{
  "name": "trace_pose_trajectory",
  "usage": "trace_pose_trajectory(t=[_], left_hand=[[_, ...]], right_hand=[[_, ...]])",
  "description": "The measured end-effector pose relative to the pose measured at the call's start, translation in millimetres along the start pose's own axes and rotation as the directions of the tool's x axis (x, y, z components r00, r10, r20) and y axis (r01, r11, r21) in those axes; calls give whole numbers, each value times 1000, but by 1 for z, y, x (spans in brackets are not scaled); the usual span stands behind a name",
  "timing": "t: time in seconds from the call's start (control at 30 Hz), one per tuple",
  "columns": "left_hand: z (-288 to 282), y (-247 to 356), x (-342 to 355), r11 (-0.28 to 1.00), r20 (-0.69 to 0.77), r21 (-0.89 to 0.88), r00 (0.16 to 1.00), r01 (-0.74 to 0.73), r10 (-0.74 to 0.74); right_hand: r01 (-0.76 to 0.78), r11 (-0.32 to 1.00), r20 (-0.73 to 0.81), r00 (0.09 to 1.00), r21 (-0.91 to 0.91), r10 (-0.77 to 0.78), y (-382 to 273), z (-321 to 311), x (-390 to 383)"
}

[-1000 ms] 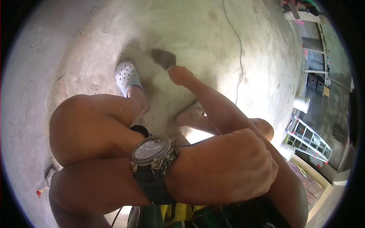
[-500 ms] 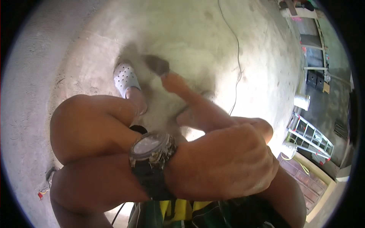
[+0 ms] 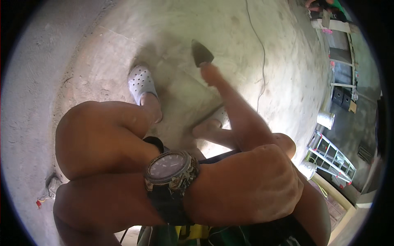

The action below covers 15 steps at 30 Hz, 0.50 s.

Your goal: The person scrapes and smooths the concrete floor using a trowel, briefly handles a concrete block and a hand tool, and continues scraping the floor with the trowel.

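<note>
My right hand [image 3: 211, 74] reaches forward over the concrete floor and grips a pointing trowel. The trowel's dark pointed blade [image 3: 202, 54] points away from me, just above or on the floor; I cannot tell if it touches. My left hand [image 3: 254, 186] is a closed fist across my lap near my right thigh. Its fingers curl underneath, partly hidden, and nothing sticks out of it. A large dark wristwatch [image 3: 170, 168] is on my left wrist. My left foot wears a pale perforated clog [image 3: 142, 83]; another clog [image 3: 223, 116] is partly hidden behind my right forearm.
A grey cable [image 3: 262, 57] runs along the concrete floor [image 3: 172, 24] to the right. Along the right side are an aluminium ladder [image 3: 332, 158], white buckets [image 3: 325, 119] and shelving with dark boxes [image 3: 341, 97]. A rough grey wall [image 3: 33, 94] rises at the left.
My right hand has swept the trowel to the right and farther away, and its blade has turned. The left fist is nearly still. The view has shifted slightly.
</note>
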<state>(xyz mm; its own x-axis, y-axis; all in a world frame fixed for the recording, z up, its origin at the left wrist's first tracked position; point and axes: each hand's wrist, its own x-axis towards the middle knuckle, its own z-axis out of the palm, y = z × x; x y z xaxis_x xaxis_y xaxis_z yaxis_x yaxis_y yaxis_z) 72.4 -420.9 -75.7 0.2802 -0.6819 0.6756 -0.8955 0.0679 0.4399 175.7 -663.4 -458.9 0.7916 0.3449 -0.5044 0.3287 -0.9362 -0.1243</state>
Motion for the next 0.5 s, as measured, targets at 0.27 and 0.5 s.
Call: trace_pose_trajectory(t=[0.27,0.5], left_hand=[[7,12,-19,995,21,-44,996,89,-88],[4,12,-21,980,99,-107,982,169,-158]], right_hand=[[-186,947,141,978,260,154,-99,-41,-2],[-200,965,186,968,171,168,-94,9,-2]])
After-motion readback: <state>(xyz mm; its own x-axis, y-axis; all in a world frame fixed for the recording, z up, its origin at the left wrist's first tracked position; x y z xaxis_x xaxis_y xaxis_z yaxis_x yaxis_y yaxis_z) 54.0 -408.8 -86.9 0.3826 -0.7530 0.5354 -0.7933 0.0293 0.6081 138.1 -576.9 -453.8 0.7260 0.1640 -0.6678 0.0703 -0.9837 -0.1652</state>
